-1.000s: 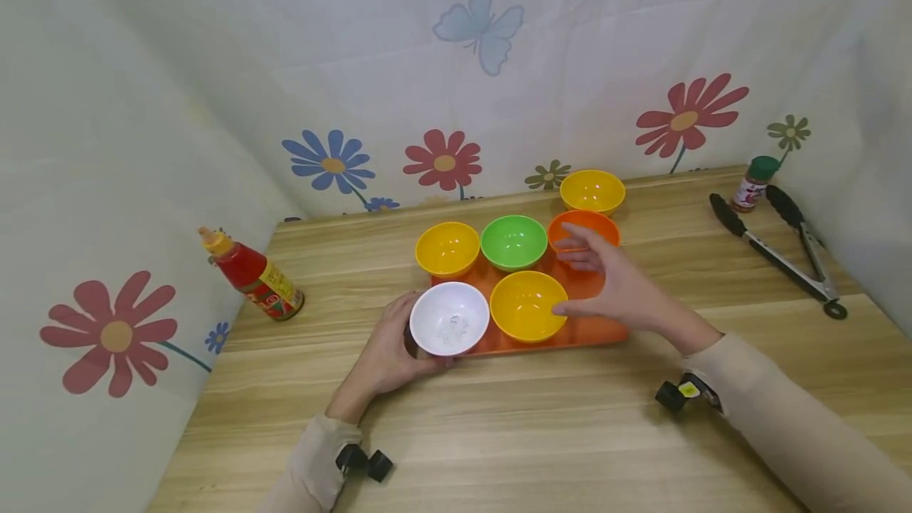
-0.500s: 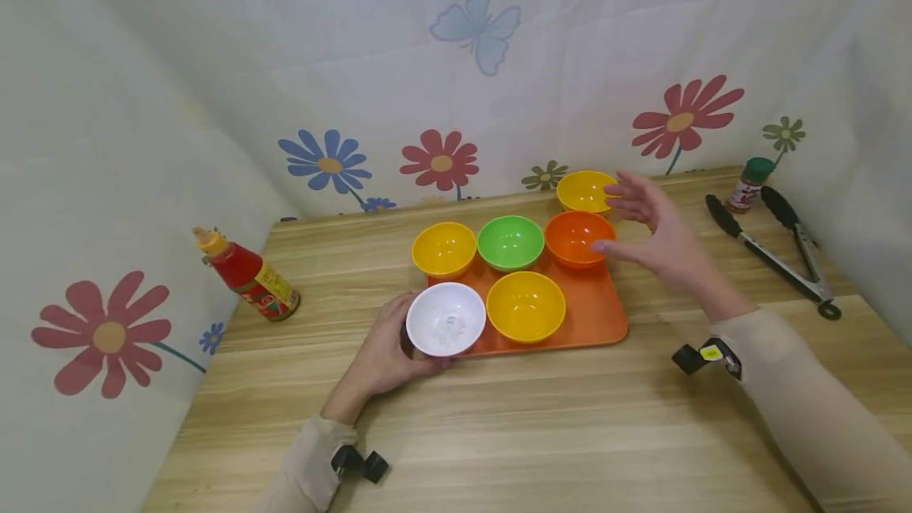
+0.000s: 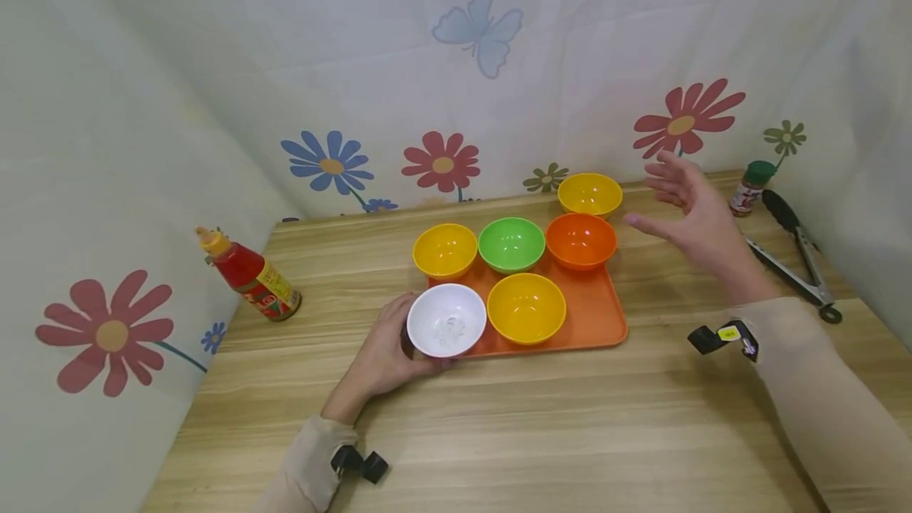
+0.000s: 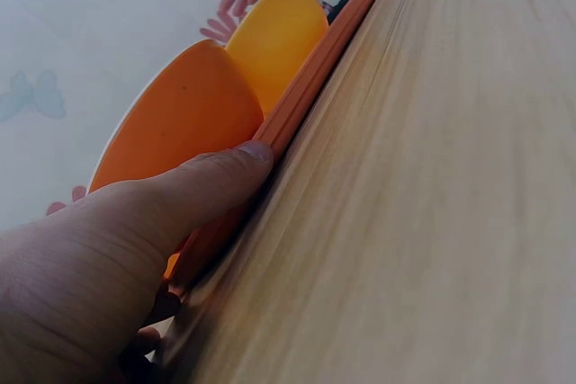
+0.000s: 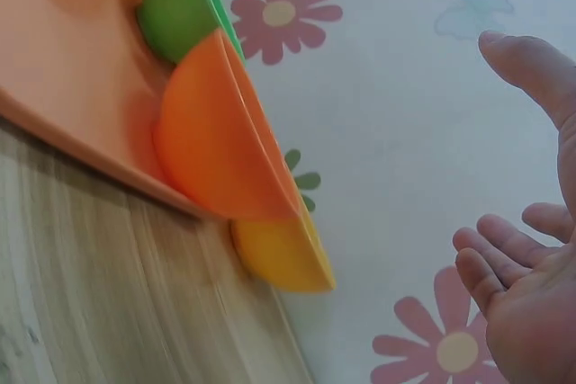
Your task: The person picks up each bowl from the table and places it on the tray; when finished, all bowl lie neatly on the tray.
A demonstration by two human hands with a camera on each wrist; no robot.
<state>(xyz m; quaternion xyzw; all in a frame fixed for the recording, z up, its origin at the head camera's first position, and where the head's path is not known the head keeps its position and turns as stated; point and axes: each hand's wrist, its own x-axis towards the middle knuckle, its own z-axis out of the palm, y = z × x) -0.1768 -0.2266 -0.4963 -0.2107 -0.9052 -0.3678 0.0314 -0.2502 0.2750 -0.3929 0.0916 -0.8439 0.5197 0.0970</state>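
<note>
My left hand (image 3: 385, 351) curves round the front left corner of an orange tray (image 3: 598, 315), beside a white-lined bowl (image 3: 446, 321). In the left wrist view its thumb (image 4: 211, 188) presses on the tray's rim, just below that bowl's orange outer side; the other fingers are mostly hidden. Also on the tray are a front yellow bowl (image 3: 526, 309), a back yellow bowl (image 3: 445, 250), a green bowl (image 3: 511, 244) and an orange bowl (image 3: 580, 241). To the right of these, my right hand (image 3: 701, 220) hovers with fingers spread and nothing held.
Behind the orange bowl, a further yellow bowl (image 3: 590, 195) stands off the tray. A red sauce bottle (image 3: 252, 275) is at the left. Tongs (image 3: 805, 260) and a green-capped spice jar (image 3: 751, 187) are at the far right. A flowered curtain (image 3: 370, 62) rises behind the table.
My right hand has moved from above the front yellow and orange bowls away to the right, past the tray's edge. The left hand and the bowls stay put.
</note>
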